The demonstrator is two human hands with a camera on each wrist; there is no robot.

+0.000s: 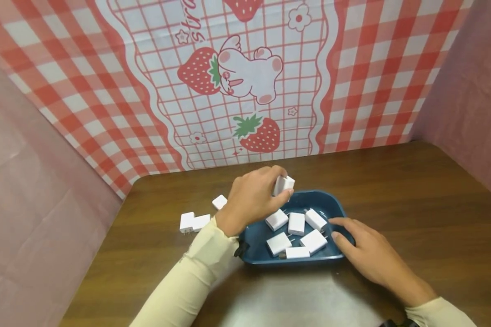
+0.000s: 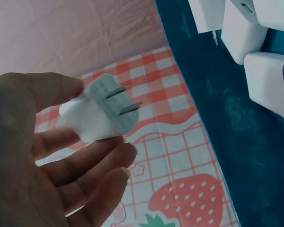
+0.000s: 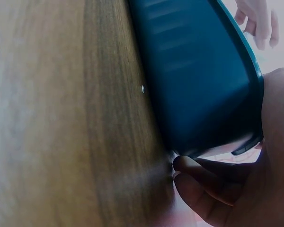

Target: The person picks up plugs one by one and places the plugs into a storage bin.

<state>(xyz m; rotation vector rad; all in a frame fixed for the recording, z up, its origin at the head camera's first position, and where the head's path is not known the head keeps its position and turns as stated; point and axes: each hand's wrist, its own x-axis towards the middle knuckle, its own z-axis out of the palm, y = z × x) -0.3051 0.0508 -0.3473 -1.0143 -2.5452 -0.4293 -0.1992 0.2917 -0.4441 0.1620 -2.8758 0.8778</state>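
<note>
My left hand (image 1: 255,195) pinches a white plug-in USB charger (image 1: 285,184) between thumb and fingers, raised over the far left side of a blue plastic tub (image 1: 331,206). In the left wrist view, the two metal prongs of the held charger (image 2: 97,113) point away from the palm. Several more white chargers (image 1: 296,223) lie inside the tub, turned various ways. My right hand (image 1: 368,250) holds the tub's right end, thumb and index finger reaching over the rim. From the right wrist, curled fingers (image 3: 203,184) show at the tub's lower outer corner.
Left of the tub on the brown wooden table (image 1: 147,259) sit two touching white chargers (image 1: 187,222) and another charger (image 1: 219,201) partly behind my left hand. A red-and-white strawberry cloth (image 1: 245,81) hangs along the back edge, with pink cloth on both sides.
</note>
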